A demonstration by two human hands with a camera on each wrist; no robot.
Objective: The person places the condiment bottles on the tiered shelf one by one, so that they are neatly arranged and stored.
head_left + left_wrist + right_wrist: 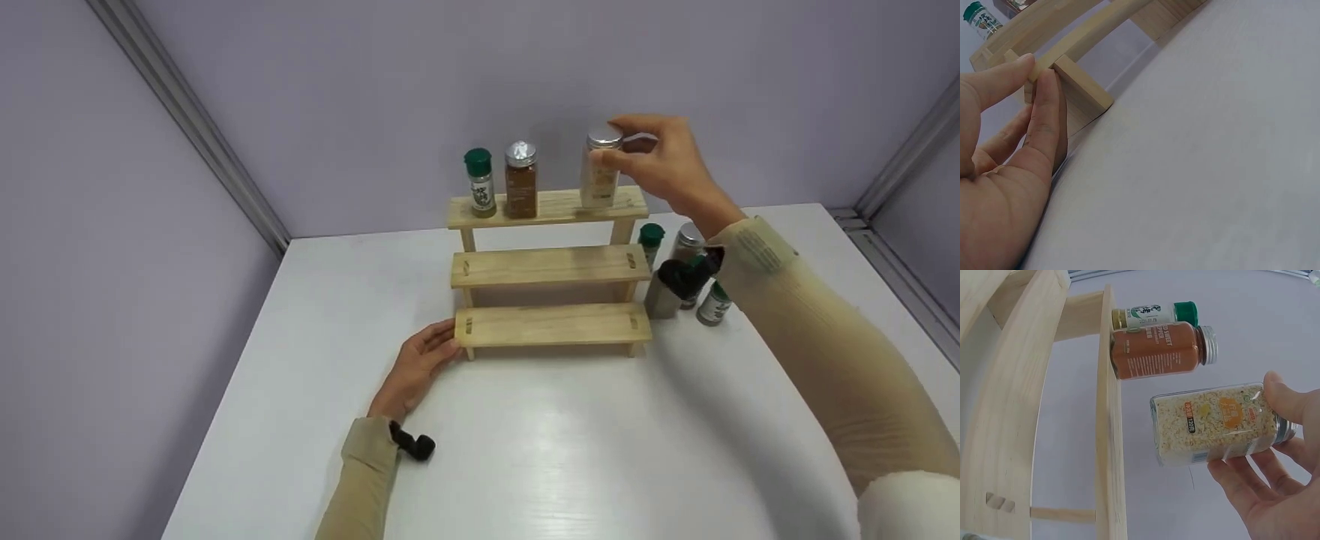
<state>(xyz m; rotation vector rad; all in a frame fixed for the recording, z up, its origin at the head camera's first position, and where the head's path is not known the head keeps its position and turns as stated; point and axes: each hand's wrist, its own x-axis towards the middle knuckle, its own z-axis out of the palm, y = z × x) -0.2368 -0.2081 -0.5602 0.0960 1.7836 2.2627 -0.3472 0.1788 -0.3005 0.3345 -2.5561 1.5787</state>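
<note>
My right hand point(670, 160) grips a clear square spice jar point(1210, 422) of pale granules near its silver lid, thumb on one side and fingers on the other. In the right wrist view a small gap shows between the jar's base and the top board of the three-tier wooden rack point(551, 266). A red-brown spice jar point(521, 184) and a small green-capped shaker point(481, 186) stand on that board's left half. At the lowest tier, my left hand point(411, 369) pinches the left end of the board point(1044, 67) between thumb and fingers.
Right of the rack, several more containers stand on the white table point(315, 360), including a green-capped shaker point(714, 306) and a silver-lidded jar point(689, 238), partly behind my right wrist camera point(686, 276). A pale wall point(360, 120) rises close behind the rack.
</note>
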